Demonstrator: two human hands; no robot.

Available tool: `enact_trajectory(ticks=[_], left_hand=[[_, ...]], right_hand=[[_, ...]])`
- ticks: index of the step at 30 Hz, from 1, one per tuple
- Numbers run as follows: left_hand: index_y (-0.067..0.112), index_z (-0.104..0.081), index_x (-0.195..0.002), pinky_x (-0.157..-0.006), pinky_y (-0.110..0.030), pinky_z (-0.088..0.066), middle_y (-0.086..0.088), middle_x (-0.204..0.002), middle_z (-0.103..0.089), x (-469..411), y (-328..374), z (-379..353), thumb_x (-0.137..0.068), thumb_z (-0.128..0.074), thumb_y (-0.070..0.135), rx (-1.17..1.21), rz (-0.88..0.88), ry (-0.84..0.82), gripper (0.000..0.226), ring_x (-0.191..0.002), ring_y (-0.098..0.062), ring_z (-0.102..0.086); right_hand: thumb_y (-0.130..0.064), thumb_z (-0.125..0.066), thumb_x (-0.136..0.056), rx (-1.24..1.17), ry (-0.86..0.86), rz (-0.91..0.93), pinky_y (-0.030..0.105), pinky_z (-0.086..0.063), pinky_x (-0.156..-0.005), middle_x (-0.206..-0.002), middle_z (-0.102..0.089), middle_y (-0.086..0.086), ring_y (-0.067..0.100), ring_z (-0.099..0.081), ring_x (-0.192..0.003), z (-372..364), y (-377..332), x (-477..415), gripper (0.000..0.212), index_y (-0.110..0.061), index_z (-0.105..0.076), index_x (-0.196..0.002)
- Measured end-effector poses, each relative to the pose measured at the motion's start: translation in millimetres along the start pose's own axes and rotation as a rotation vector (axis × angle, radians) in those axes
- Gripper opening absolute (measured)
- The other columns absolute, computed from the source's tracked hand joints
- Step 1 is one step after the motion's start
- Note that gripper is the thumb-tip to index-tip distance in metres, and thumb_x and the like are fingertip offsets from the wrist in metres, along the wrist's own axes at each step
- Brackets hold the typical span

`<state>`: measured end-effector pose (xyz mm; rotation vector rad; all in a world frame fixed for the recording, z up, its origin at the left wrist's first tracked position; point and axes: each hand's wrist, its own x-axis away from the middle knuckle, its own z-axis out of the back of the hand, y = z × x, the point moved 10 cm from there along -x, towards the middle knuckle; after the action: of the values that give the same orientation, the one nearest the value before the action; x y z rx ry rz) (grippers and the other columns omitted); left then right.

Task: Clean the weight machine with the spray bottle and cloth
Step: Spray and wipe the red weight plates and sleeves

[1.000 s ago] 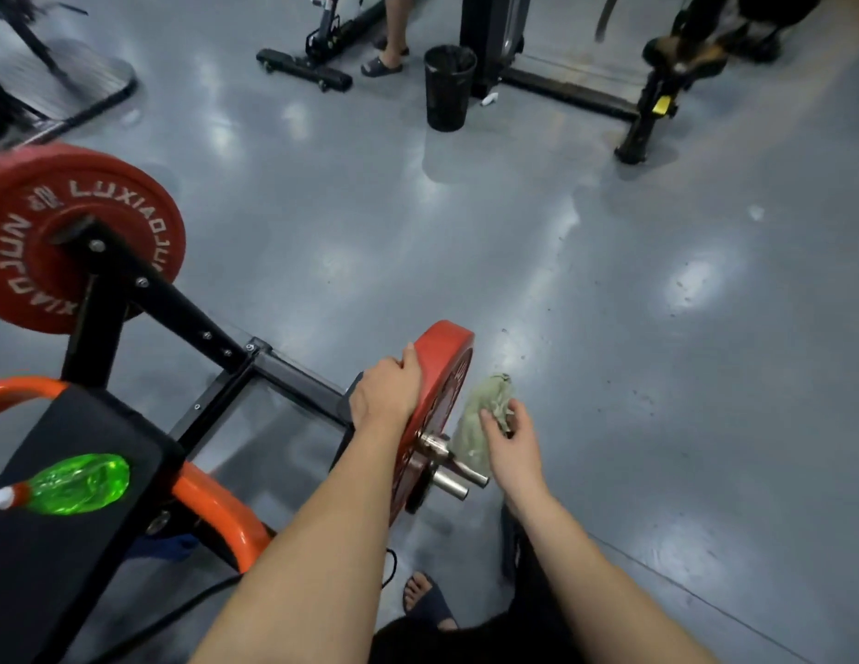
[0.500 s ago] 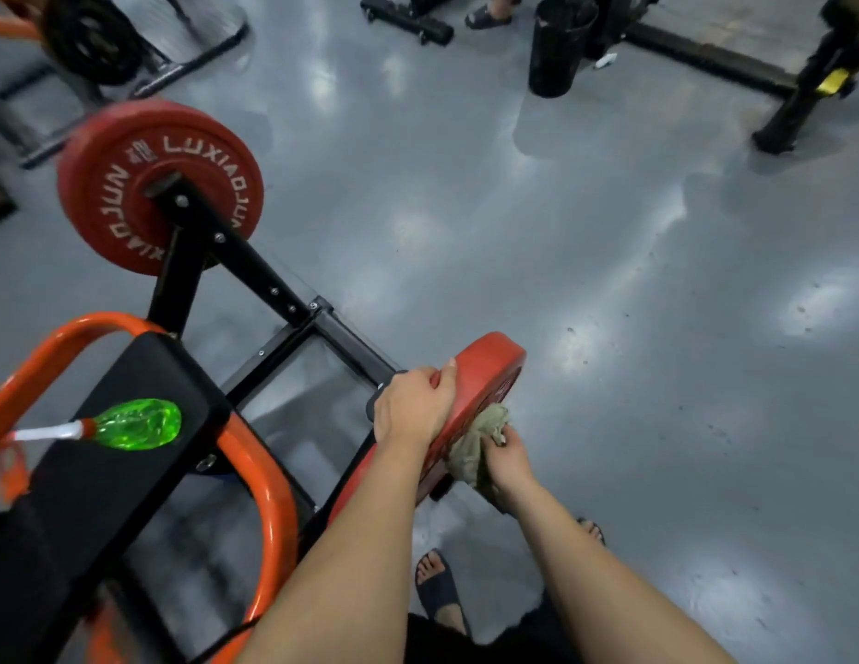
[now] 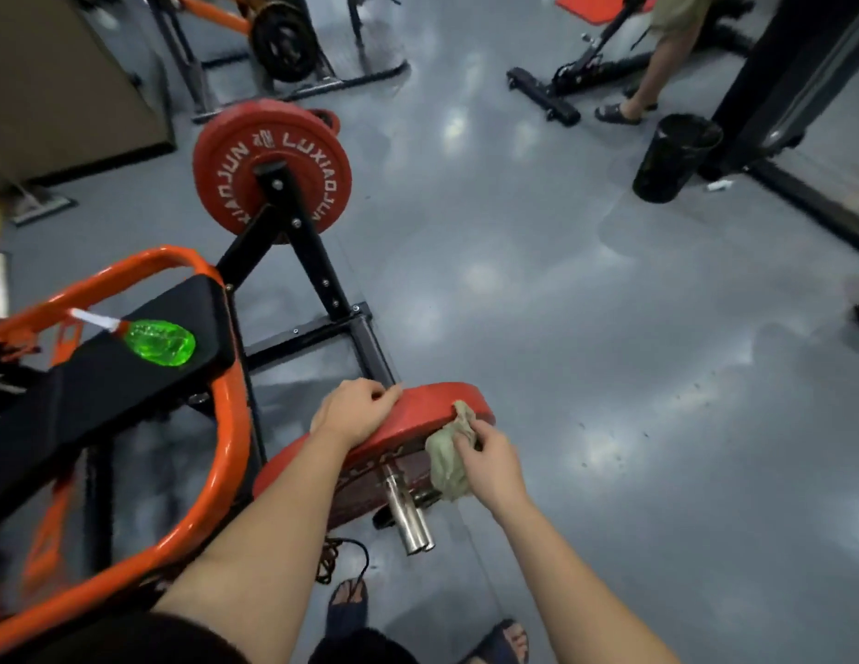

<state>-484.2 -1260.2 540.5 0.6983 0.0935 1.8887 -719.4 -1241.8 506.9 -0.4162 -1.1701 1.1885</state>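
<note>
My left grip (image 3: 355,412) curls over the plate (image 3: 427,404) rim, lower centre. My right grip (image 3: 490,460) pinches the cloth (image 3: 444,464) against the plate's edge.

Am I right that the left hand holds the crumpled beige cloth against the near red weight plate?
No: the head view shows the right hand holding the crumpled beige cloth against the near red weight plate; the left hand grips its rim.

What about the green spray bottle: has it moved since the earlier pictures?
No. The spray bottle lies at the same end of the black pad, nozzle pointing left; only the view shifted.
</note>
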Motion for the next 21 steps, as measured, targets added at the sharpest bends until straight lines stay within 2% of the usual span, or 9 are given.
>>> enact_trajectory(ticks=[2, 4, 8, 9, 11, 15, 18, 19, 21], left_hand=[[0.034, -0.076, -0.101, -0.094, -0.043, -0.051, 0.001, -0.108, -0.073, 3, -2, 7, -0.094, -0.033, 0.073, 0.038, 0.027, 0.046, 0.059, -0.11, -0.026, -0.062], [0.035, -0.075, -0.11, -0.096, -0.044, -0.051, -0.001, -0.116, -0.073, 12, -9, 12, -0.093, -0.03, 0.074, 0.065, 0.087, 0.082, 0.061, -0.114, -0.028, -0.062], [0.035, -0.069, -0.087, -0.091, -0.041, -0.052, -0.001, -0.102, -0.074, 21, -25, 9, -0.089, -0.028, 0.079, 0.09, 0.155, 0.069, 0.061, -0.104, -0.027, -0.066], [0.034, -0.069, -0.088, -0.089, -0.04, -0.052, 0.0, -0.102, -0.074, 21, -26, 8, -0.088, -0.028, 0.08, 0.088, 0.158, 0.064, 0.062, -0.104, -0.027, -0.066], [0.035, -0.072, -0.103, -0.089, -0.039, -0.052, 0.0, -0.11, -0.073, 22, -31, 9, -0.084, -0.025, 0.084, 0.09, 0.187, 0.093, 0.07, -0.107, -0.026, -0.066], [0.035, -0.071, -0.113, -0.08, -0.038, -0.049, 0.001, -0.113, -0.072, 13, -30, 6, -0.091, -0.027, 0.081, 0.037, 0.181, 0.08, 0.067, -0.103, -0.026, -0.066], [0.032, -0.068, -0.105, -0.072, -0.037, -0.044, -0.004, -0.108, -0.072, 3, -32, -3, -0.097, -0.032, 0.072, 0.035, 0.195, 0.022, 0.055, -0.09, -0.027, -0.062], [0.031, -0.066, -0.099, -0.071, -0.038, -0.045, -0.004, -0.103, -0.071, -1, -33, -5, -0.096, -0.032, 0.073, 0.041, 0.205, 0.021, 0.054, -0.085, -0.026, -0.06], [0.032, -0.067, -0.101, -0.075, -0.039, -0.05, 0.0, -0.098, -0.071, -5, -34, -4, -0.091, -0.03, 0.079, 0.052, 0.226, 0.041, 0.061, -0.086, -0.023, -0.062]], right_hand=[[-0.026, -0.06, -0.097, 0.043, -0.027, 0.087, 0.03, -0.049, -0.089, -0.119, -0.072, -0.003, 0.019, -0.066, -0.107, 15, -18, 0, 0.036, -0.025, -0.066, -0.132], [-0.021, -0.061, -0.097, 0.098, -0.07, 0.162, 0.028, -0.048, -0.092, -0.121, -0.071, -0.003, 0.018, -0.066, -0.11, 25, -31, 5, 0.04, -0.022, -0.063, -0.137], [-0.018, -0.06, -0.097, 0.253, -0.196, 0.312, 0.027, -0.049, -0.087, -0.116, -0.072, -0.004, 0.019, -0.067, -0.106, 25, -61, 16, 0.039, -0.028, -0.064, -0.135], [-0.018, -0.059, -0.097, 0.297, -0.215, 0.367, 0.023, -0.046, -0.085, -0.116, -0.072, -0.005, 0.018, -0.067, -0.106, 25, -71, 17, 0.039, -0.029, -0.064, -0.134], [-0.014, -0.057, -0.096, 0.388, -0.292, 0.513, 0.018, -0.041, -0.08, -0.114, -0.073, -0.005, 0.018, -0.067, -0.106, 16, -103, 10, 0.04, -0.028, -0.065, -0.133], [-0.014, -0.053, -0.099, 0.484, -0.372, 0.564, 0.019, -0.037, -0.079, -0.124, -0.071, 0.001, 0.024, -0.064, -0.114, 7, -142, -9, 0.044, -0.026, -0.058, -0.141], [-0.014, -0.051, -0.1, 0.527, -0.457, 0.622, 0.018, -0.037, -0.079, -0.128, -0.069, -0.002, 0.021, -0.062, -0.115, -4, -158, -26, 0.046, -0.03, -0.057, -0.142], [-0.014, -0.051, -0.099, 0.533, -0.478, 0.633, 0.02, -0.039, -0.081, -0.127, -0.069, -0.003, 0.02, -0.062, -0.115, -6, -162, -33, 0.046, -0.031, -0.057, -0.142], [-0.014, -0.051, -0.098, 0.532, -0.496, 0.638, 0.027, -0.047, -0.086, -0.127, -0.069, -0.004, 0.019, -0.063, -0.114, -5, -170, -50, 0.047, -0.032, -0.057, -0.141]])
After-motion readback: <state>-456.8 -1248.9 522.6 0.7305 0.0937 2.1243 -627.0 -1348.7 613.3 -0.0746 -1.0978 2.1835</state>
